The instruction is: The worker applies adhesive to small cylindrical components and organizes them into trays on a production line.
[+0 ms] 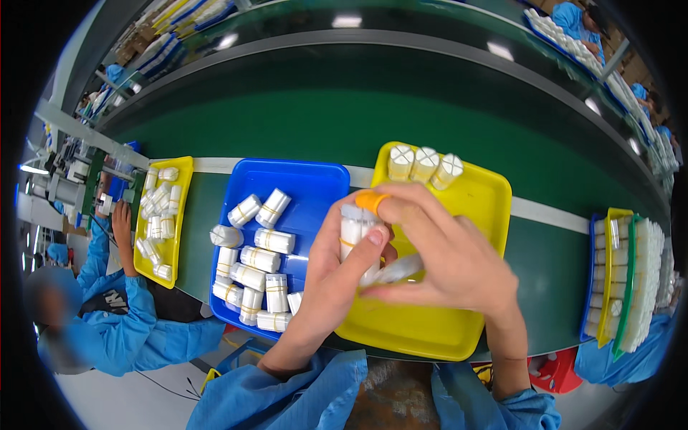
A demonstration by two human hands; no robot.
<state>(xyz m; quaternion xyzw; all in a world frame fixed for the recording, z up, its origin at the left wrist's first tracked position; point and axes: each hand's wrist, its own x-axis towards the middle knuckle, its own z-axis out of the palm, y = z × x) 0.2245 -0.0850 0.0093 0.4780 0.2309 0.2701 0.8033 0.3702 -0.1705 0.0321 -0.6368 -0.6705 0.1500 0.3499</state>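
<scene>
The left hand (337, 276) holds a bundle of white tubes (356, 240), its fingers wrapped narrow around the bundle with the thumb pressed on the front. The bundle is a tight cluster of pale cylinders cinched by a thin yellowish band (the same look as the bundles lying in the blue tray). It stands nearly upright, its long axis running up and down, top end toward the far side of the belt.

The right hand (448, 254) curls over the bundle from above; an orange finger cot (372, 201) on one fingertip touches the bundle's top, and the other fingers spread loosely, with a blurred pale piece below them that I cannot make out.

Beneath both hands lies the yellow tray (430, 333), its near rim at the worktop edge; most of its floor beyond the fingers is bare, with three upright bundles (424, 165) at its far rim. Left of the fingers, the blue tray (301, 179) holds many lying bundles. Beyond both runs the green conveyor belt (344, 115).
</scene>
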